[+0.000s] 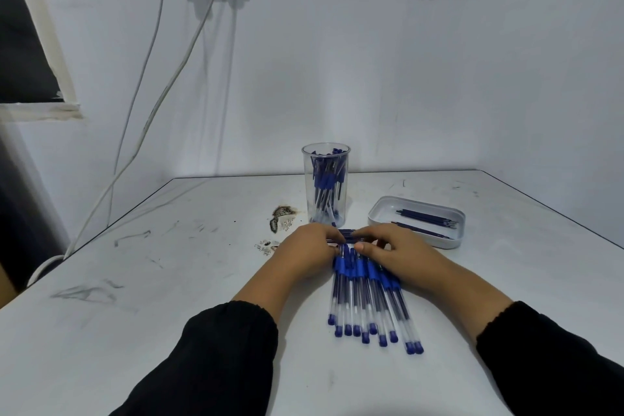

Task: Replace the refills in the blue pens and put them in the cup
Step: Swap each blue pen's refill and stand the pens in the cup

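Pens (368, 300): a row lying side by side on the table (169, 280), caps under both hands.
Left hand (309, 255): fingers curled on refills (347, 236) beyond the row.
Right hand (393, 252): likewise pinching them.
Cup (326, 184): behind, upright, holding pens.
Tray (417, 224): right of cup, with refills.

Clear plastic cup (326, 186), glossy and smooth, see-through to blue pens inside. Blue pens (369, 300) on table: transparent plastic barrels, opaque blue plastic caps and end plugs, slight sheen. Refills (427, 214) in tray: thin, dark blue, matt. Tray (381, 211): white, smooth, softly glossy, plastic or enamelled metal, not distinguishable. Table (169, 280): white, smooth, semi-matt top, scuffed with grey marks and 1 burnt-looking patch. Sleeves (223, 348): black cloth, matt, gathered cuffs. Wall (405, 78): white, matt, painted.
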Available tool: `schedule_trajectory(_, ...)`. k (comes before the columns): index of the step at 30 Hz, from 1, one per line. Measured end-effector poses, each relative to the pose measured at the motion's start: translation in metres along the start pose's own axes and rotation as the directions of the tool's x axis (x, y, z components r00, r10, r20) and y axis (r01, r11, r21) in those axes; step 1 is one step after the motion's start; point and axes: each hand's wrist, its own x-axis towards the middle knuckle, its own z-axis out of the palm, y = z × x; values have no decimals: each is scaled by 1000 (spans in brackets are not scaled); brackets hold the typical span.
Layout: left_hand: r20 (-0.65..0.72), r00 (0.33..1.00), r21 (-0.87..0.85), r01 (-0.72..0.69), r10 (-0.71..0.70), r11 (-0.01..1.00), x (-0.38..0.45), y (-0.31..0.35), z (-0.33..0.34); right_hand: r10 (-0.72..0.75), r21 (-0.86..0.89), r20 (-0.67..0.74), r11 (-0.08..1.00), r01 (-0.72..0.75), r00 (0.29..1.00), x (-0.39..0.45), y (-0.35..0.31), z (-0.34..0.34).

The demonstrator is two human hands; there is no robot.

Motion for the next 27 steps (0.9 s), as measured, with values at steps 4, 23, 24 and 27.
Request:
schedule_trajectory(4, 7, 1000, -18, 6, -6, 1000, -1, 2, -2, -45, -17, -2, 999, 45, 999, 4, -5, 9)
schedule_trajectory(23, 31, 996, -16, 80, -79, 997, -5, 6, -9, 38, -150, 35, 988, -32, 999, 7, -14, 15)
schedule_trajectory(24, 35, 996, -8, 76, -76, 997, -5, 6, -10, 36, -154, 35, 988, -31, 999, 6, -14, 14)
schedule_trajectory(27, 52, 996, 18, 76, -77, 997, -6, 7, -11, 36, -156, 35, 987, -31, 999, 6, -15, 14)
